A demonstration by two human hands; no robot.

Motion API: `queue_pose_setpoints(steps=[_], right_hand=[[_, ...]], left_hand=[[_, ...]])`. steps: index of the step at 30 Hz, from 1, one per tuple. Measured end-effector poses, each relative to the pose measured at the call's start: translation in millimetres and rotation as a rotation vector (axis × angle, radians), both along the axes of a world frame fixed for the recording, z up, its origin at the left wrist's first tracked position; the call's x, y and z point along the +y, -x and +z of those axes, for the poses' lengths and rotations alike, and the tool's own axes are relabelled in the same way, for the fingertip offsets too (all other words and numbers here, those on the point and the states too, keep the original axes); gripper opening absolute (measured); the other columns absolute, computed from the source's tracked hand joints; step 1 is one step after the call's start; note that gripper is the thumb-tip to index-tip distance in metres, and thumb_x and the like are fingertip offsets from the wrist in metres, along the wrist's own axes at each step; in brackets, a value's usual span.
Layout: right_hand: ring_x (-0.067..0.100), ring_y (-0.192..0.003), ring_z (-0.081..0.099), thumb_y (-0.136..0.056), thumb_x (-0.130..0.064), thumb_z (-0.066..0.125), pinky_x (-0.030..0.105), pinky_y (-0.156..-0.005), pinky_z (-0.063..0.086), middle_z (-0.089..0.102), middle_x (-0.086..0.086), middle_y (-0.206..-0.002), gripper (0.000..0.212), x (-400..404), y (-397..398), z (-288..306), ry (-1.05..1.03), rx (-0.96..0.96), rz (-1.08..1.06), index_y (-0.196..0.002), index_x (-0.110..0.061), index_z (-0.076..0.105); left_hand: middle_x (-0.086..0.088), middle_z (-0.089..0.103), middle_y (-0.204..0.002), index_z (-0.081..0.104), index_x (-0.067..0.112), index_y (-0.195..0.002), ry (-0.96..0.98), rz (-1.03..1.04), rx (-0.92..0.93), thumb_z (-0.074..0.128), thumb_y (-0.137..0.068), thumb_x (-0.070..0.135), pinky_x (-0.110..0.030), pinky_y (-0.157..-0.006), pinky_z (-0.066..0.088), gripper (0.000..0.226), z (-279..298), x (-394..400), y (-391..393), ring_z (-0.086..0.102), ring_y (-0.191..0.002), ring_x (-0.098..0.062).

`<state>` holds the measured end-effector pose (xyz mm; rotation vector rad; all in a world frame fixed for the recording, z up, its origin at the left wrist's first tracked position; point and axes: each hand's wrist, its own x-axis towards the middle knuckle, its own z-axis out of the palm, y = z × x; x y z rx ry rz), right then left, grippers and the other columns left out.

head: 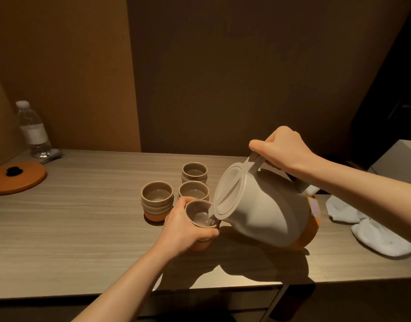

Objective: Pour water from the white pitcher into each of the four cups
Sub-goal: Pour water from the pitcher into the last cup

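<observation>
My right hand [282, 151] grips the handle of the white pitcher [257, 205], which is tilted left with its spout over the nearest cup [198, 213]. Water runs into that cup. My left hand [188, 225] is wrapped around this cup, which stands on the table. Three more grey-and-terracotta cups stand behind it: one to the left [157, 201], one in the middle [193, 191] and one farthest back [194, 171]. All three seem to hold some water.
The wooden table [83, 228] ends at a wall behind. A plastic water bottle [32, 130] and an orange lid [17, 176] sit at the far left. A white cloth [371, 226] lies at the right, with a white box [399, 156] behind it.
</observation>
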<state>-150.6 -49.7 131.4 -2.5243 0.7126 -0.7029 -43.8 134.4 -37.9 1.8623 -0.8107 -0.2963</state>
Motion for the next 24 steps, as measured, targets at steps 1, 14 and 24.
queue_pose_setpoints(steps=[1, 14, 24], right_hand=[[0.022, -0.052, 0.053, -0.082, -0.038, 0.059, 0.047, -0.068, 0.055, 0.054, 0.011, -0.052, 0.048, 0.1, -0.2, 0.2, 0.004, 0.001, -0.001, -0.054, 0.0, 0.064], [0.021, -0.053, 0.057, -0.082, -0.04, 0.059, 0.046, -0.068, 0.056, 0.055, 0.007, -0.05, 0.046, -2.0, -3.7, -1.3, 0.035, 0.006, 0.006, -0.049, -0.009, 0.062], [0.023, -0.055, 0.055, -0.081, -0.04, 0.059, 0.046, -0.066, 0.055, 0.054, 0.01, -0.052, 0.048, -1.0, -3.6, -0.6, 0.035, 0.016, 0.006, -0.057, 0.001, 0.067]], left_hand=[[0.021, 0.057, -0.107, 0.05, 0.029, -0.116, 0.0, 0.0, 0.002, 0.095, -0.048, 0.033, -0.013, -0.079, 0.04, 0.081, 0.0, 0.0, -0.1, 0.054, -0.102, -0.001], [0.019, 0.055, -0.108, 0.048, 0.031, -0.116, -0.031, 0.007, 0.014, 0.094, -0.048, 0.035, -0.02, -0.084, 0.042, 0.082, -1.7, -0.5, -0.3, 0.053, -0.104, -0.005], [0.018, 0.058, -0.109, 0.049, 0.03, -0.117, -0.028, 0.012, 0.022, 0.095, -0.046, 0.037, -0.023, -0.088, 0.045, 0.085, -4.2, -1.0, -1.7, 0.055, -0.105, -0.006]])
